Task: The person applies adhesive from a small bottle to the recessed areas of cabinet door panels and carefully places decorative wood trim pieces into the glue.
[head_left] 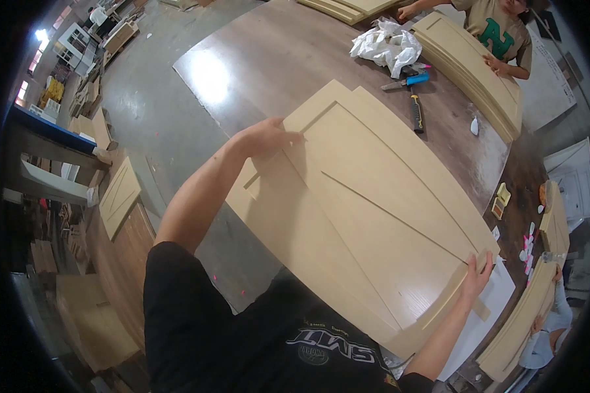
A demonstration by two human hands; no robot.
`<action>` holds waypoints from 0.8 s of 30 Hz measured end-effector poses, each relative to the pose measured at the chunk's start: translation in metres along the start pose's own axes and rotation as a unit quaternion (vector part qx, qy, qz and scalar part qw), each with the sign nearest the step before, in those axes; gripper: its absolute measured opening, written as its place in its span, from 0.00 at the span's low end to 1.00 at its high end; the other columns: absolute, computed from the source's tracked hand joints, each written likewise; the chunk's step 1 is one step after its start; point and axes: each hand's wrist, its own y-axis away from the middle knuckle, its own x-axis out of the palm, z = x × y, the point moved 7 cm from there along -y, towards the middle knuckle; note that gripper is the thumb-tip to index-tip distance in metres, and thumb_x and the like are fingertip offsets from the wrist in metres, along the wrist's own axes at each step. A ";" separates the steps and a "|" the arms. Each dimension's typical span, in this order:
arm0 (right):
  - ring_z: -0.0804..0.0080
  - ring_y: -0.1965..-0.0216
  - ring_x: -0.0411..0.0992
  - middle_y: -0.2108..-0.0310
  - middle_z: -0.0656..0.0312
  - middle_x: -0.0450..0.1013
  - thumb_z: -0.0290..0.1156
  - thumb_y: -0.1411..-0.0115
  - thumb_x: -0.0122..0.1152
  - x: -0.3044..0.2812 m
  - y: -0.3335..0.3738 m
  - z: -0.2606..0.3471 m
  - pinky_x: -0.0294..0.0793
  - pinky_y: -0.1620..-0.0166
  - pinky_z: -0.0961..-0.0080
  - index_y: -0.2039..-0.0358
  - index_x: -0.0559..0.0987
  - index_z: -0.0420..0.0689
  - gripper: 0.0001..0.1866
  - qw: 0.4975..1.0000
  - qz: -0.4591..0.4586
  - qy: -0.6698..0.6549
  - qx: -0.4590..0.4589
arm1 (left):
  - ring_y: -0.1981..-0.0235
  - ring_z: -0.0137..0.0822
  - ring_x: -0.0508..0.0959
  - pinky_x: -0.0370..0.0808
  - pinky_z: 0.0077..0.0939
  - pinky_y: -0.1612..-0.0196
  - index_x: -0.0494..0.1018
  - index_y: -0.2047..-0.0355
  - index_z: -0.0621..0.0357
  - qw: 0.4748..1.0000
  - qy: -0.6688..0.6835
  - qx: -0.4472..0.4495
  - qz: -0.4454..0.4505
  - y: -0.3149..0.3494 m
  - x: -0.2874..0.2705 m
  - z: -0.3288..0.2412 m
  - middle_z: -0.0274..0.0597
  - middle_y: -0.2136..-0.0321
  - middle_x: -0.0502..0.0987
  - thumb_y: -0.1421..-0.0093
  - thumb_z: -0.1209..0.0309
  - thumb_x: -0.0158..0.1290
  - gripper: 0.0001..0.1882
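A large cream cabinet door panel (347, 203) with a raised frame and slanting grooves lies tilted across the view before me, partly over the table edge. At its far left edge my left hand (269, 137) grips the rim, the fingertips on the top face. My right hand (478, 275) holds the near right end, fingers curled at the rim. A second edge shows at the panel's far corner; whether another panel lies underneath I cannot tell. White paper (495, 301) shows under the right end.
On the brown table (262, 59) lie crumpled white wrapping (388, 47), a blue-handled scraper (410, 80), a black-and-yellow tool handle (417, 112) and a small yellow box (501, 200). Co-workers' hands touch panel stacks (472, 72) at far right and lower right. Another panel (120, 196) lies left.
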 end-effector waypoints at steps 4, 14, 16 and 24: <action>0.55 0.28 0.60 0.29 0.50 0.63 0.35 0.34 0.67 0.000 -0.002 -0.008 0.57 0.28 0.63 0.32 0.69 0.41 0.33 1.000 0.003 0.006 0.002 | 0.51 0.41 0.81 0.76 0.37 0.46 0.76 0.45 0.65 1.000 -0.003 0.014 0.021 -0.011 0.005 0.002 0.48 0.53 0.82 0.40 0.55 0.65 0.30; 0.57 0.28 0.60 0.29 0.51 0.63 0.33 0.33 0.66 -0.003 0.003 0.002 0.56 0.27 0.66 0.30 0.68 0.41 0.33 1.000 0.002 -0.001 0.001 | 0.44 0.45 0.79 0.75 0.39 0.42 0.72 0.40 0.69 0.994 0.079 0.047 0.062 -0.006 0.006 0.003 0.54 0.47 0.80 0.40 0.54 0.65 0.35; 0.58 0.28 0.60 0.29 0.51 0.63 0.33 0.33 0.66 -0.005 0.003 -0.001 0.56 0.28 0.66 0.30 0.68 0.41 0.33 1.000 0.002 0.007 0.001 | 0.44 0.45 0.79 0.75 0.39 0.41 0.71 0.40 0.68 0.994 0.079 0.046 0.057 0.000 0.006 -0.004 0.53 0.47 0.80 0.39 0.55 0.64 0.35; 0.60 0.29 0.61 0.28 0.52 0.63 0.30 0.33 0.66 -0.001 0.000 -0.006 0.59 0.29 0.67 0.30 0.68 0.41 0.32 0.999 0.007 -0.031 0.008 | 0.45 0.40 0.78 0.73 0.36 0.40 0.70 0.37 0.64 0.993 0.083 0.045 0.072 -0.009 0.007 0.009 0.48 0.46 0.79 0.36 0.60 0.62 0.31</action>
